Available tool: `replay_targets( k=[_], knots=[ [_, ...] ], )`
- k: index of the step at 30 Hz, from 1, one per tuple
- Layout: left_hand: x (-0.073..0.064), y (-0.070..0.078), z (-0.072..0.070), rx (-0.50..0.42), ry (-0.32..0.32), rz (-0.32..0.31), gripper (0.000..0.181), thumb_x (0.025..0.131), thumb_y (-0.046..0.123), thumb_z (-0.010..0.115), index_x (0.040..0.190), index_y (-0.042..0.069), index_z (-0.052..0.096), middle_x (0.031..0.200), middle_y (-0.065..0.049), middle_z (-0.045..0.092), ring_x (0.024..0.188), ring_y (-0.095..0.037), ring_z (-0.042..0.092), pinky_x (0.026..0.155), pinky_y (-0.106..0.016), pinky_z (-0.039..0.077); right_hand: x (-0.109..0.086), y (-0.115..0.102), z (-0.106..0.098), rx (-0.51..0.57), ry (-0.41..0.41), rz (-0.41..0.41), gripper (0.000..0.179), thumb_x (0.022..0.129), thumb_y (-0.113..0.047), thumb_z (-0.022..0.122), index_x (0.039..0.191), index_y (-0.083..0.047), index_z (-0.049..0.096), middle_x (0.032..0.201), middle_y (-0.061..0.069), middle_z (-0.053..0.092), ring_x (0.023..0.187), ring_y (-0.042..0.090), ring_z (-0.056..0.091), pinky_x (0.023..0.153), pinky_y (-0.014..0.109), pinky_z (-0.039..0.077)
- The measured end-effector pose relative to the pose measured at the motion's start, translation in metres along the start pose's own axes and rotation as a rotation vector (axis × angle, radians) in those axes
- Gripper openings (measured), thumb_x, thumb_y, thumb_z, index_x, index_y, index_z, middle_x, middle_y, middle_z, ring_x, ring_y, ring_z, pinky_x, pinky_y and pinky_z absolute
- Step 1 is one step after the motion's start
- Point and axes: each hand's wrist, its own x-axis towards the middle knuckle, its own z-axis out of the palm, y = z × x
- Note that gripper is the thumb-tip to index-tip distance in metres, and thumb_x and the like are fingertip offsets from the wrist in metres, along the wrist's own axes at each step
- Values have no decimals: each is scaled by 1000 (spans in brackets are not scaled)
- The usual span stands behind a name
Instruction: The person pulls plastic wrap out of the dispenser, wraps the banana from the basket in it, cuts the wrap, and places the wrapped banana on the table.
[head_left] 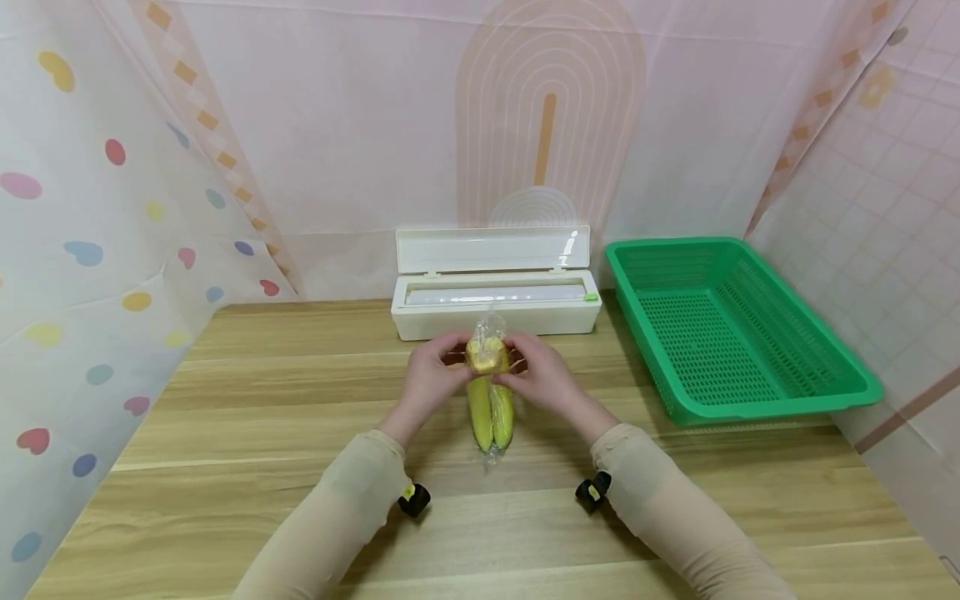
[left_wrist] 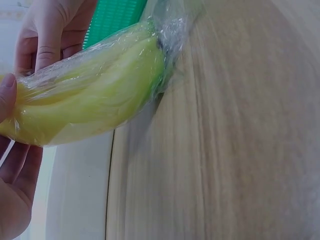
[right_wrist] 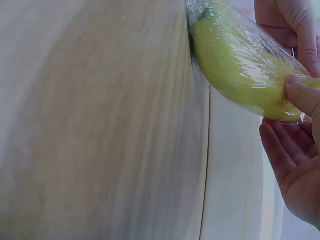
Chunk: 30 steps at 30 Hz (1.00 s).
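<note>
Two yellow-green bananas (head_left: pixel 490 406) wrapped in clear cling film lie lengthwise on the wooden table (head_left: pixel 247 417), their stalk end raised toward the far side. My left hand (head_left: pixel 452 360) and right hand (head_left: pixel 522 368) pinch that raised end from either side, fingers curled on the film. In the left wrist view the wrapped bananas (left_wrist: pixel 100 95) run from my left thumb (left_wrist: pixel 7 92) to the table. The right wrist view shows the bananas (right_wrist: pixel 235 65) under my right thumb (right_wrist: pixel 300 95), with loose film bunched at the tip.
A white cling film dispenser box (head_left: pixel 495 312) stands open just beyond the hands, its lid up. A green plastic basket (head_left: pixel 780 392) sits at the right of the table. Patterned curtains close in the left, back and right sides.
</note>
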Motion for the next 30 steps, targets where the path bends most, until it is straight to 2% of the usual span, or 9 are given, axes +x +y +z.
replay_targets(
  k=[7,11,16,19,24,30],
  knots=[
    [-2,2,1,-30,16,10,36,76,-6,79,111,1,72,113,-16,70,103,-32,66,91,-41,55,-1,-1,-14,13,-10,-35,50,81,-5,80,124,4,58,113,17,63,100,29,64,87,39,56],
    [-4,2,2,-31,10,32,35,77,-7,78,110,1,72,112,-16,70,103,-32,66,91,-41,55,-1,-2,-31,46,40,-104,50,80,-2,80,124,6,58,114,19,64,103,32,63,89,40,55],
    [-4,3,3,-33,6,57,35,77,-9,77,111,-1,71,112,-17,70,103,-32,66,91,-40,55,0,-6,-49,54,213,-297,46,76,6,80,117,8,60,111,22,63,104,35,59,89,41,55],
    [-5,4,3,-43,3,58,35,77,-9,76,111,-2,71,112,-18,70,103,-32,65,92,-41,54,2,-11,-58,23,266,-422,47,75,9,80,118,6,61,116,21,62,110,36,56,93,40,50],
    [-6,6,3,-50,-7,63,35,77,-8,77,112,-2,71,113,-18,69,103,-33,65,93,-43,53,8,-23,-67,-38,192,-582,52,73,6,82,121,0,64,128,17,60,121,33,50,105,41,38],
    [-7,8,3,-30,-22,86,36,77,-8,76,112,-2,71,112,-17,70,102,-32,66,93,-41,53,16,-38,-71,-40,72,-698,47,78,3,79,123,-3,66,132,14,59,127,34,47,109,45,35]
  ],
)
